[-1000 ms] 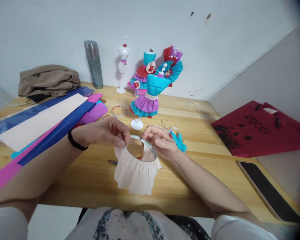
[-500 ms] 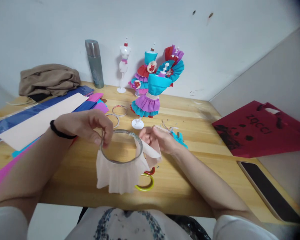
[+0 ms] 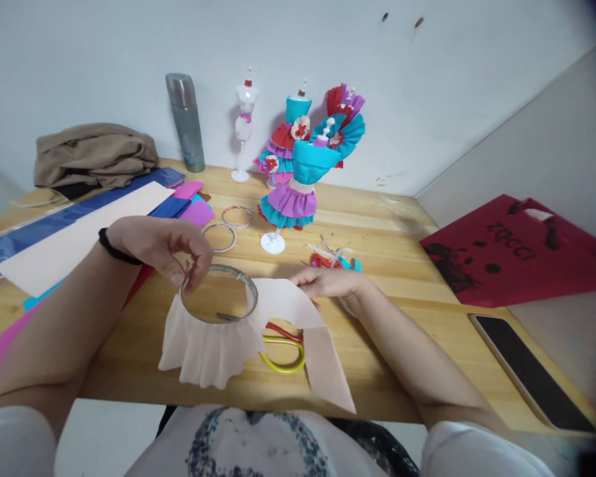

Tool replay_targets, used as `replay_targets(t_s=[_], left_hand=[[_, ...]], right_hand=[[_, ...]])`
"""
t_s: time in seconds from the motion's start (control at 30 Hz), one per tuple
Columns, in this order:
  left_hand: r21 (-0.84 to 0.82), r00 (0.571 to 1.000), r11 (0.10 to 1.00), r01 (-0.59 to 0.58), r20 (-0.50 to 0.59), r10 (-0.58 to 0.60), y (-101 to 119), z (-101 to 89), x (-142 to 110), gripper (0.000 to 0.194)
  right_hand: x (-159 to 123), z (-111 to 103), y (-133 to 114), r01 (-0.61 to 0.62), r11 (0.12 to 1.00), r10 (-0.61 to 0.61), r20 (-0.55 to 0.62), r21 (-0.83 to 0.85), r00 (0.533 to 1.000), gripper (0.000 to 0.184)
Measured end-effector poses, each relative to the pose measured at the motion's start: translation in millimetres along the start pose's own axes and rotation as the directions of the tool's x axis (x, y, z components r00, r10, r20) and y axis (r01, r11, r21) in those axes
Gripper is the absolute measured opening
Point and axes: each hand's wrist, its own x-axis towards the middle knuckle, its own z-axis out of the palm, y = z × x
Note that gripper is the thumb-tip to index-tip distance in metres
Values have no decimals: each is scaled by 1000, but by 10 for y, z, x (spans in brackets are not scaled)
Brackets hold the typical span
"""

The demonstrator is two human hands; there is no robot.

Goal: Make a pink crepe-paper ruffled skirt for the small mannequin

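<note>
My left hand [image 3: 176, 248] pinches the rim of a thin grey ring [image 3: 252, 291]. Around its lower side hangs a gathered cream crepe-paper ruffle [image 3: 211, 351]. The loose paper strip [image 3: 283, 295] runs on from the ruffle's right side, bends over and droops toward the table's front edge. At the strip's upper edge, my right hand [image 3: 330, 283] has its fingers closed on the paper; some fingertips are hidden. Scissors with red and yellow handles [image 3: 284, 368] lie beneath, partly covered by the strip and ruffle.
Behind are dressed mini mannequins [image 3: 302, 165], a bare white one [image 3: 246, 112] and a flask [image 3: 186, 122]. Two more rings [image 3: 220, 237] and paper scraps [image 3: 328, 258] lie mid-table. Coloured paper sheets [image 3: 89, 235] are left; a red bag [image 3: 521, 255] and phone [image 3: 529, 371] are right.
The ring and ruffle have moved left and slightly down with my left hand. My right hand has shifted right, and the loose strip now stretches out and hangs lower.
</note>
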Motion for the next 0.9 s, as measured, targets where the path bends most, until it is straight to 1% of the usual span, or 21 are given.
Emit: replay_targets(t_s=[0.03, 0.1, 0.17, 0.23, 0.3, 0.4, 0.53, 0.6, 0.7, 0.8, 0.9], left_hand=[[2, 1000, 1000, 3, -16, -2, -1, -4, -9, 35], [7, 999, 1000, -1, -46, 2, -7, -13, -35, 38], [27, 998, 1000, 5, -55, -3, -5, -18, -54, 37], [48, 998, 999, 22, -56, -20, 9, -21, -63, 33], [61, 998, 998, 27, -63, -24, 25, -25, -73, 30], [71, 997, 997, -7, -77, 13, 23, -43, -116, 34], [40, 991, 998, -56, -123, 61, -30, -70, -202, 36], [3, 987, 999, -53, -154, 53, -59, -68, -221, 37], [-53, 988, 998, -36, -154, 28, -98, -54, -214, 38], [-115, 988, 990, -76, -142, 59, -142, -49, -197, 36], [-149, 989, 981, -124, -104, 109, -175, -59, -196, 31]], right_hand=[[11, 0, -7, -6, 1000, 6, -15, 1, 1000, 45], [41, 6, -23, -31, 999, 28, -95, -29, 995, 44], [72, 15, -35, -58, 995, 38, -210, -87, 977, 39], [95, 17, -40, -68, 989, 27, -292, -132, 956, 33], [108, 10, -32, -60, 987, 5, -338, -151, 941, 28], [129, -6, 1, -44, 982, -32, -391, -183, 920, 24], [179, 30, 33, -23, 966, -107, -477, -258, 872, 15], [199, 78, 23, -13, 949, -153, -498, -315, 854, 9], [215, 145, -5, 10, 922, -210, -481, -387, 851, 6], [230, 164, -5, 29, 906, -238, -451, -423, 860, 5], [255, 164, 21, 43, 905, -249, -446, -423, 860, 4]])
